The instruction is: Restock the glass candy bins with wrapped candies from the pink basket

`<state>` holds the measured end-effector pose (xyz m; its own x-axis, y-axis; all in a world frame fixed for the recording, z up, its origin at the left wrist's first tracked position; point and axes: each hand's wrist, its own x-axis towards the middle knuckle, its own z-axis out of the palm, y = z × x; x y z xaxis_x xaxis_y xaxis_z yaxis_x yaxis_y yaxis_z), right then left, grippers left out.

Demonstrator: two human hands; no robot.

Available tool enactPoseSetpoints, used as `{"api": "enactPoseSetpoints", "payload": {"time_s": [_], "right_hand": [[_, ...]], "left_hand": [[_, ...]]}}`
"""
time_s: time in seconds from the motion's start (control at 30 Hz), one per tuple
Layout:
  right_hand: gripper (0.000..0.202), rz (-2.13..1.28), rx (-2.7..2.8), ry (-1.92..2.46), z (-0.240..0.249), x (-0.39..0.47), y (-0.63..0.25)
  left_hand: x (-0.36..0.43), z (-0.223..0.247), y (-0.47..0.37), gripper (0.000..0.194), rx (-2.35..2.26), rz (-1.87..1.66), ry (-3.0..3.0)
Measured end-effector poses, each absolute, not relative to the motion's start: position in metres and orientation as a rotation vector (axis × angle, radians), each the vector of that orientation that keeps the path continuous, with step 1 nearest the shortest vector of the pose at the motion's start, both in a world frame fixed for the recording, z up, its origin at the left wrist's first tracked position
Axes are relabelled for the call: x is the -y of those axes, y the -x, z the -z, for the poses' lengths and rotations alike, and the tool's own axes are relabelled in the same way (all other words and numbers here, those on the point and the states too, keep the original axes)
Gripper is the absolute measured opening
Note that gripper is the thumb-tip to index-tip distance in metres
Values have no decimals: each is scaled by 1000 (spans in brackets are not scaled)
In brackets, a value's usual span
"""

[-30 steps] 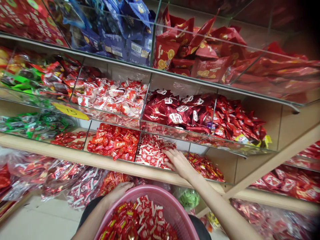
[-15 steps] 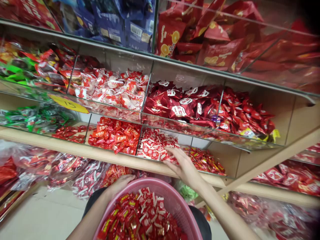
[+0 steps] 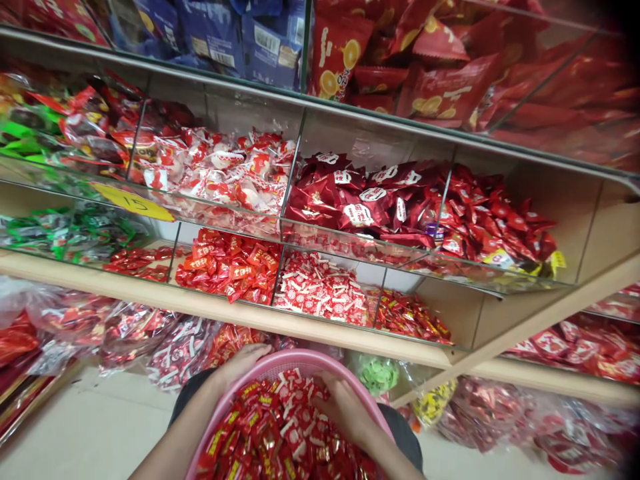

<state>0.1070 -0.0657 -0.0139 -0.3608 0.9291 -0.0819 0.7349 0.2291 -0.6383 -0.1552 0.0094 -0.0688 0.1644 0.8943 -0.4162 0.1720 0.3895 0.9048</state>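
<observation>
A pink plastic basket (image 3: 225, 408) sits between my knees, filled with red wrapped candies (image 3: 265, 427), some with yellow lettering. Red-and-white wrapped candies (image 3: 300, 407) lie at its far side. My left hand (image 3: 245, 363) is closed along the basket's far left rim, fingers partly hidden. Inside the basket, my right hand (image 3: 345, 407) rests low over the red-and-white candies, its curved fingers apart and touching them. The same red-and-white candies fill a shelf bin (image 3: 325, 293) just beyond the basket.
Glass-fronted shelves hold orange-red candies (image 3: 230, 263), dark red packets (image 3: 360, 200) and green-wrapped sweets (image 3: 70, 233). A yellow price tag (image 3: 133, 202) reads 15. The wooden shelf edge (image 3: 310, 331) runs above bagged candies (image 3: 183, 350) on the floor. A slanting wooden post (image 3: 540, 320) stands right.
My right hand has moved from the red-and-white candy bin down into the basket. My left hand stays at the rim. The view has shifted slightly.
</observation>
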Motion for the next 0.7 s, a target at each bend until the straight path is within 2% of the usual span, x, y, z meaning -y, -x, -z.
{"api": "enactPoseSetpoints", "payload": {"time_s": [0.23, 0.47, 0.7], "right_hand": [[33, -763, 2218, 1594, 29, 67, -106], [32, -455, 2453, 1709, 26, 68, -99], [20, -225, 2559, 1764, 26, 67, -94]], "left_hand": [[-6, 59, 152, 61, -1343, -713, -1096], [-5, 54, 152, 54, -1404, -720, -1144], [-4, 50, 151, 51, -1373, -726, -1134]]}}
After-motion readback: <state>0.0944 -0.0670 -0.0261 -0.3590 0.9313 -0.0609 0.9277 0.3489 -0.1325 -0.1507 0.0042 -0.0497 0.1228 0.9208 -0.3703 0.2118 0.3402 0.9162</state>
